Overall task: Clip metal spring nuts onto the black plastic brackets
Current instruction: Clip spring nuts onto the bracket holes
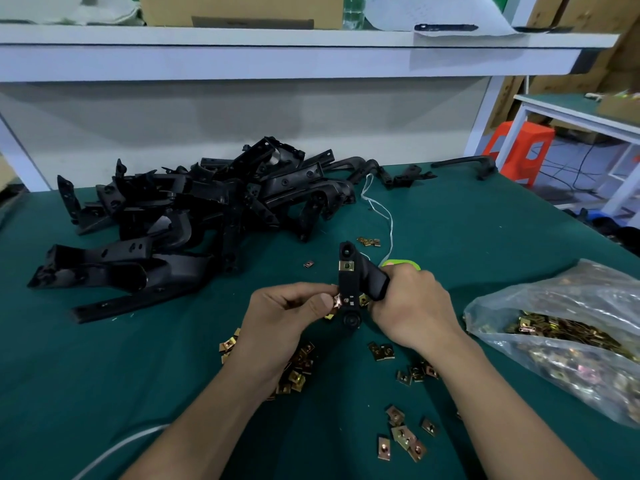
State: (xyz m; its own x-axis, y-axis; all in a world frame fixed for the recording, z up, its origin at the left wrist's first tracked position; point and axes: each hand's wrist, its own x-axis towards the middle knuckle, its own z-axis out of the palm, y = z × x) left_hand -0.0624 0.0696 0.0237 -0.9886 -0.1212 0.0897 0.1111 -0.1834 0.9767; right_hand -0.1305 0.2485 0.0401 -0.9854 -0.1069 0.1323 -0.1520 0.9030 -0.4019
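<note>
- While the head view looks down, the right hand (412,306) curls round the thick arm of a black bracket (348,285), holding it just above the green table (502,237).
- The left hand (287,313) pinches a spring nut (337,301) between thumb and forefinger at the bracket's edge; a clipped nut (346,266) sits higher up.
- The bracket looks light and stiff, so it is best braced near the slot. The nut seems small, springy and slippery, and is best held by its flat faces.

Forearms converge — left hand (294,306) pinching with thumb and forefinger, right hand (412,306) curled tight.
</note>
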